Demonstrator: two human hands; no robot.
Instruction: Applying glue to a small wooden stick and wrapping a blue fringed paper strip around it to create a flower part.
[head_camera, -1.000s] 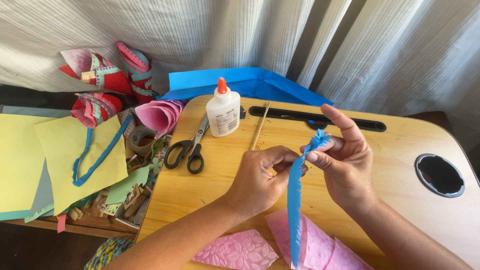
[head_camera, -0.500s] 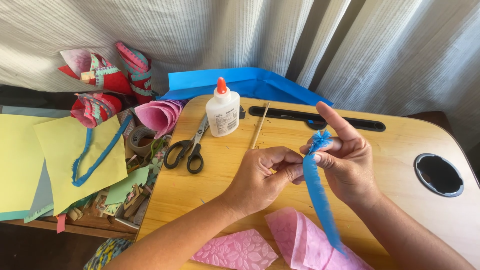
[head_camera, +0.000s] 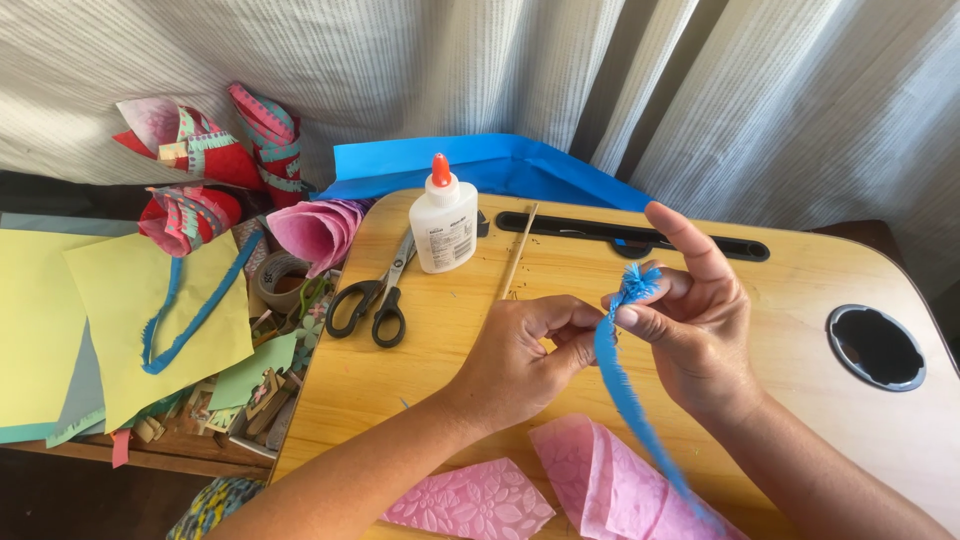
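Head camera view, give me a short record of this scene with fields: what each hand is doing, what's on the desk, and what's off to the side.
Left hand: left hand curled beside the right, fingertips at the blue fringed paper strip
Right hand: right hand pinches the strip's rolled top; index finger raised
Strip: hangs down over the pink embossed paper
Desk: wooden lap desk with glue bottle, black-handled scissors, thin wooden stick
Side: yellow paper sheets, pink paper cone

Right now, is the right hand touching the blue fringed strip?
Touching. The head view shows the right hand pinching the blue fringed strip near its curled top, thumb pressed against it, while the rest hangs down.
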